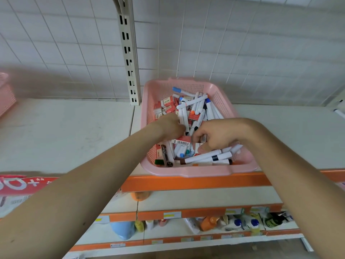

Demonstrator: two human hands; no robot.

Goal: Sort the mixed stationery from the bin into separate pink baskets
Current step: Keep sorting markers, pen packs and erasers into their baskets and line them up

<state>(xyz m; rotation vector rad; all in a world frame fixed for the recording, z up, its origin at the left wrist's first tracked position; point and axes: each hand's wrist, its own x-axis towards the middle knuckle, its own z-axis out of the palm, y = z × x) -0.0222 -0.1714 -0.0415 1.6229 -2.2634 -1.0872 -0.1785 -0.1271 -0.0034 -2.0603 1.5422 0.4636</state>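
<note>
Seen from the person's own head, looking down at store shelving. Nearest, at the bottom, lower shelves hold bottles [209, 223] behind orange price strips. Two bare forearms reach up and forward from the lower corners toward a pink bin [186, 173] that sits at the front edge of the top shelf [65, 131], close enough for both hands to work in it.

The bin is still heaped with mixed stationery: white markers [207, 156] with blue, black and orange caps lie crisscrossed, mostly on the right and near side, and small boxes [168, 104] in red and white crowd the left and far side.

The right hand [218, 139] rests on the pile near the middle. Its fingers are curled in a closed grip, and what looks like a small box [203, 138] shows between them, probably a piece being picked out.

The left hand [170, 126] is just beside it, its back to the camera and its fingers dug down among the boxes. Its grip is hidden, so I cannot tell whether it holds anything. It may be parting the pile.

Far left, well apart on the same shelf, the blurred edge of another pink basket [6, 98] waits, likely for one sorted kind. Behind everything stand a slotted shelf post [128, 53] and a white tiled wall [261, 43].
</note>
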